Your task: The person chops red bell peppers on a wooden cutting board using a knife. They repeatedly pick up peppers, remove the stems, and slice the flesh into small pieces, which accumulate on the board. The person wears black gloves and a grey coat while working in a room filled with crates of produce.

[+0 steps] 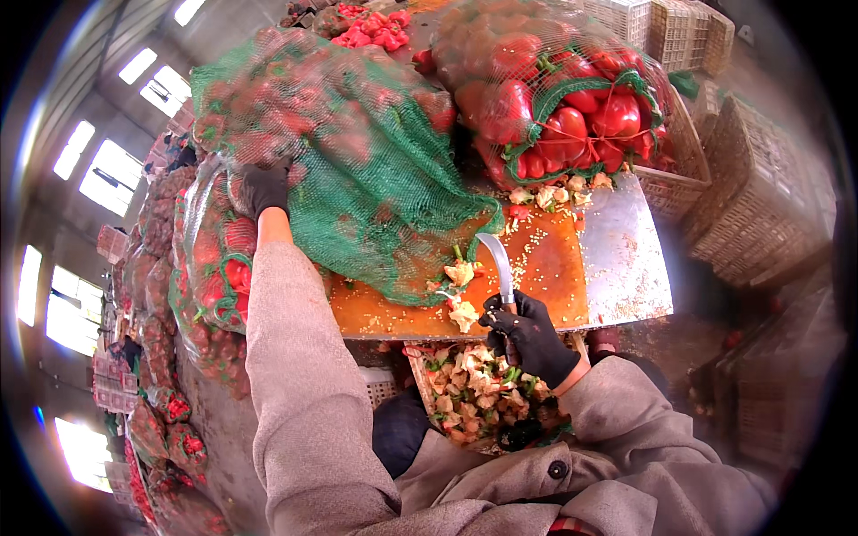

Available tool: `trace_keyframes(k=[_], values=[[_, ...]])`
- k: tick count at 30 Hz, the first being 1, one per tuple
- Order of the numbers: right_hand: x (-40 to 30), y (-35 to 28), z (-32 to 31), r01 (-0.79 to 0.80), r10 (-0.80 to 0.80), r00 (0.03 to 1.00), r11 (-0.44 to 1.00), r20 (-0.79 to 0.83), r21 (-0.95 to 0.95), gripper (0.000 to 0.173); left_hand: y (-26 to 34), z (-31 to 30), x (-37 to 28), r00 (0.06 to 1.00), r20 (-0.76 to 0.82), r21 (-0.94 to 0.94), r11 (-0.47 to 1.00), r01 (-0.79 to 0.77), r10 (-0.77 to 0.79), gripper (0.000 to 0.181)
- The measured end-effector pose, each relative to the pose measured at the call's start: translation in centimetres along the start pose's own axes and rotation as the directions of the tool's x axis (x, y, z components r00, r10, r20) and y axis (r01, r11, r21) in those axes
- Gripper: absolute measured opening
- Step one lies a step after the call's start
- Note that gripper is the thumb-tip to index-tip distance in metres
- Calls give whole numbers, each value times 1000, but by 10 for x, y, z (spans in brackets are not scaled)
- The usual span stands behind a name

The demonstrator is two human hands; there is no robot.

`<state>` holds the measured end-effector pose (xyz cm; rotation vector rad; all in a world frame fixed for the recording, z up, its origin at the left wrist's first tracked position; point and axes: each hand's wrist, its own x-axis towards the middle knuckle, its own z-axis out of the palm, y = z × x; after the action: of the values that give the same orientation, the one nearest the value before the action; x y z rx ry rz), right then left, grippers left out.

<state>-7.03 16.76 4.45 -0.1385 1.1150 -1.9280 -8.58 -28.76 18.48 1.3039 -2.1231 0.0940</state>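
Observation:
My right hand (526,335), in a black glove, grips the wooden handle of a curved knife (498,258); its blade points up and left over the orange work surface (549,268). My left hand (267,187), also gloved, reaches to the near left side of a green mesh bag (375,194) holding red peppers; its fingers are partly hidden, so their hold is unclear. The loose lower part of this bag drapes over the surface. Cut pepper cores (461,315) lie between the bag and the knife. A second mesh bag of large red bell peppers (563,130) stands at the back right.
Below the table edge is a bin of cut cores and stems (476,388). Plastic crates (757,194) stand at the right. More filled mesh bags (208,254) stand left of the table. Loose red peppers (375,30) lie at the far end. Seeds dot the metal sheet (623,254).

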Motion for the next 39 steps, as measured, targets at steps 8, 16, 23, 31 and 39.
trace_keyframes(k=[8,16,23,31,39], values=[[7,4,2,-51,52,999,997,-15,51,20,-57,44,47,991,-97,13,995,-95,96,48],[8,11,6,-20,19,1000,997,12,70,18,1,-7,-15,1000,-5,62,998,24,-24,63],[10,9,4,-45,45,999,997,4,70,18,-21,24,10,990,-59,27,991,-128,129,40],[3,8,3,-45,45,999,999,9,5,23,-66,16,66,908,-349,86,973,-215,231,17],[1,0,4,-50,49,998,999,45,15,22,-59,-37,12,691,-120,-164,672,-722,713,12]])
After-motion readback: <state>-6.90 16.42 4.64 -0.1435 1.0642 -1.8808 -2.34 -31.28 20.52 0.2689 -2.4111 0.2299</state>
